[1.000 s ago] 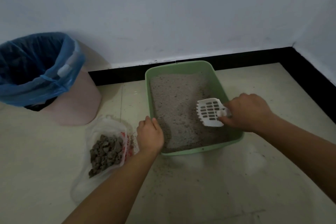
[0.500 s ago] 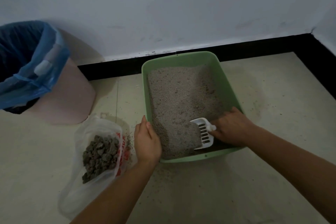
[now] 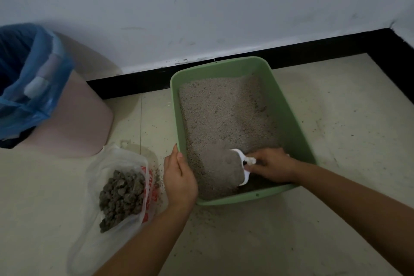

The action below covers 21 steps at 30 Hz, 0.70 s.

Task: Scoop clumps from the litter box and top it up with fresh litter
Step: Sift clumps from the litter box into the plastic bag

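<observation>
litter box [image 3: 274, 101]: green tray on the floor [image 3: 324, 219], centre frame. Its far short end is close to the black skirting [image 3: 134, 83] under the wall [image 3: 201, 6].
litter [image 3: 224, 114]: grey and banked higher toward the far end. A dark bare patch shows at the near right corner.
edges: the left rim faces the bag and bin. The right rim faces open tile. The near rim is just above the forearms.
room: tile runs right of the box to the corner skirting at upper right and across the lower frame, with grains scattered on it.
left hand [image 3: 180, 177]: fingers straight and together, laid along the left rim at the near corner.
right hand [image 3: 271, 166]: inside the box at the near right, fingers curled round the scoop handle.
scoop [image 3: 239, 155]: white, blade heaped with litter, low over the near end.
plastic bag [image 3: 96, 242]: lower left, just beside the left hand, lying open on the floor and holding dark clumps [image 3: 122, 195].
waste bin [image 3: 74, 114]: pink with a blue liner [image 3: 29, 78], left edge of frame, behind the bag and apart from the box.
</observation>
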Tool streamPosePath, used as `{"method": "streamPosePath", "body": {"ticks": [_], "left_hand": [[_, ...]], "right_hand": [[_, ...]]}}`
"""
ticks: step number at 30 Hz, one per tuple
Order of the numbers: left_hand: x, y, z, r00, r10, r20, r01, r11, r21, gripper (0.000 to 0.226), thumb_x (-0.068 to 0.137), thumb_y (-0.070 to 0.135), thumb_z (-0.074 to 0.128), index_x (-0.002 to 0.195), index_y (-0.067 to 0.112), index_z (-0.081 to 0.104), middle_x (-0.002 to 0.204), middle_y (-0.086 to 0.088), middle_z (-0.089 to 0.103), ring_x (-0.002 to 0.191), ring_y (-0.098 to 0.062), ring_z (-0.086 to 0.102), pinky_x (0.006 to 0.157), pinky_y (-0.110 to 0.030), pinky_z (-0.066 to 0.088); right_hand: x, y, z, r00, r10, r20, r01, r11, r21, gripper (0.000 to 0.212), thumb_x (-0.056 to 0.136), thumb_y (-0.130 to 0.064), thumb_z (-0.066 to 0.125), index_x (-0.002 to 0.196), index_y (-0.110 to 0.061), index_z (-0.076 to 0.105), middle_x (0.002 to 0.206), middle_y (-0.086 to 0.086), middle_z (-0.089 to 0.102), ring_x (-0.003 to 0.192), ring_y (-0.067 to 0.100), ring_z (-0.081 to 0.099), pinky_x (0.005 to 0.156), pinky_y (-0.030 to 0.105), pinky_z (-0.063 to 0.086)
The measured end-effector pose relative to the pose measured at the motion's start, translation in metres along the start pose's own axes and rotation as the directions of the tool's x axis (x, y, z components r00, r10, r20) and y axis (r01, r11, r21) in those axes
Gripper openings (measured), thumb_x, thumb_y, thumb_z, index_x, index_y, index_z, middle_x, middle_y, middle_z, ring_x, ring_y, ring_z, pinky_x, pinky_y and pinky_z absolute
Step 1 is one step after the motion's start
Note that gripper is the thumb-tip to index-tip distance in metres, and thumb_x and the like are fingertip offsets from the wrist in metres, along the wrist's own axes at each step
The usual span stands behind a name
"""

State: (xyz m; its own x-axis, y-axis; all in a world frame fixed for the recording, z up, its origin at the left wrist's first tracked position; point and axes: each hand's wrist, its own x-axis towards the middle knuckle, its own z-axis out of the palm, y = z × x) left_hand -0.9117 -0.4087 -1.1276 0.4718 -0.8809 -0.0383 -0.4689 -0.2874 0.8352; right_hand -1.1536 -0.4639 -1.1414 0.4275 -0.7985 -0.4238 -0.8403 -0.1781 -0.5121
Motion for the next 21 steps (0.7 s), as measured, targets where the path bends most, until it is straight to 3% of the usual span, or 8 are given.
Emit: {"method": "streamPosePath", "body": {"ticks": [4,7,11,16,21], "left_hand": [[0.001,0.0,0.0,1.0,-0.008,-0.007,0.008,1.0,-0.006,0.043,0.105,0.021,0.033,0.144,0.007,0.044,0.135,-0.007,0.051,0.119,-0.007,0.043,0.101,-0.019,0.029],[0.0,0.0,-0.001,1.0,-0.011,-0.006,0.011,1.0,-0.016,0.042,0.105,0.022,0.033,0.143,0.008,0.045,0.133,-0.008,0.053,0.12,-0.013,0.046,0.1,-0.021,0.031],[0.0,0.0,-0.001,1.0,-0.024,-0.004,0.024,0.999,-0.026,0.043,0.105,0.023,0.033,0.144,0.009,0.045,0.136,-0.008,0.051,0.12,-0.009,0.044,0.102,-0.021,0.029],[0.001,-0.001,0.0,0.999,-0.048,0.01,0.048,0.998,-0.031,0.043,0.105,0.023,0.033,0.144,0.009,0.043,0.139,-0.008,0.049,0.129,-0.018,0.043,0.103,-0.021,0.027],[0.001,0.001,-0.001,0.999,-0.047,0.012,0.048,0.998,-0.027,0.043,0.105,0.023,0.033,0.145,0.009,0.043,0.138,-0.008,0.05,0.119,-0.008,0.042,0.1,-0.02,0.028]], "right_hand": [[0.002,0.0,0.005,0.999,-0.036,-0.039,0.038,0.998,0.047,0.026,0.095,-0.051,0.052,0.107,-0.036,0.069,0.087,-0.011,0.069,0.086,0.008,0.062,0.092,0.037,0.043],[0.002,0.0,0.004,0.993,-0.058,-0.105,0.072,0.988,0.134,0.022,0.094,-0.054,0.053,0.109,-0.046,0.067,0.084,-0.01,0.07,0.079,0.004,0.062,0.082,0.031,0.042],[-0.002,-0.007,-0.006,0.986,-0.067,-0.15,0.08,0.994,0.079,0.02,0.096,-0.046,0.055,0.108,-0.038,0.07,0.084,-0.006,0.065,0.079,0.01,0.058,0.081,0.032,0.043],[-0.002,-0.02,0.002,0.984,-0.125,-0.126,0.13,0.991,0.033,0.016,0.095,-0.049,0.053,0.085,-0.04,0.062,0.083,-0.007,0.065,0.081,0.012,0.058,0.082,0.036,0.04],[0.0,-0.017,-0.002,0.984,-0.107,-0.143,0.115,0.992,0.054,0.023,0.093,-0.053,0.051,0.093,-0.038,0.068,0.084,-0.007,0.066,0.08,0.01,0.059,0.088,0.041,0.045]]}}
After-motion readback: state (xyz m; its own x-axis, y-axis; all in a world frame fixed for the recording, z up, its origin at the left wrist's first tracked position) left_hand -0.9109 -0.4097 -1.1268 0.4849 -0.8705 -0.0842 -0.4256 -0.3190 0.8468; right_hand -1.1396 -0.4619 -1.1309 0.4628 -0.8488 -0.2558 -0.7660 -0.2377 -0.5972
